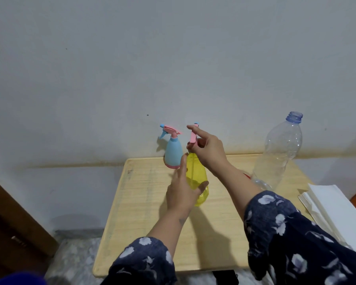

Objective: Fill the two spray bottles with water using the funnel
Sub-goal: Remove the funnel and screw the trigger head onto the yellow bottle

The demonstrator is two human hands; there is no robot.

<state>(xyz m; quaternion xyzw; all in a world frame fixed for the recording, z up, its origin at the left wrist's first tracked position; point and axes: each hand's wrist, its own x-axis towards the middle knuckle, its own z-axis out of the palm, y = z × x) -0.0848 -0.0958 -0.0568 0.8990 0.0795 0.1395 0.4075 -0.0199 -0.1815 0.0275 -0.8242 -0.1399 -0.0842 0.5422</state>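
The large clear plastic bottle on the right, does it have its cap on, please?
No, the large clear plastic bottle stands with its neck uncapped.

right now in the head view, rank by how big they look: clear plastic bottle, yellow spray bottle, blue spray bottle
1. clear plastic bottle, clearly largest.
2. yellow spray bottle.
3. blue spray bottle.
The yellow one sits nearer the camera, so the two spray bottles may really be alike.

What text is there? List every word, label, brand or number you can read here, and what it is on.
No readable text in this view.
Blue spray bottle: no print shows.
Yellow spray bottle: no print shows.
Clear plastic bottle: no label.
White paper stack: blank.
Mark on the left forearm: too small and blurred to read.
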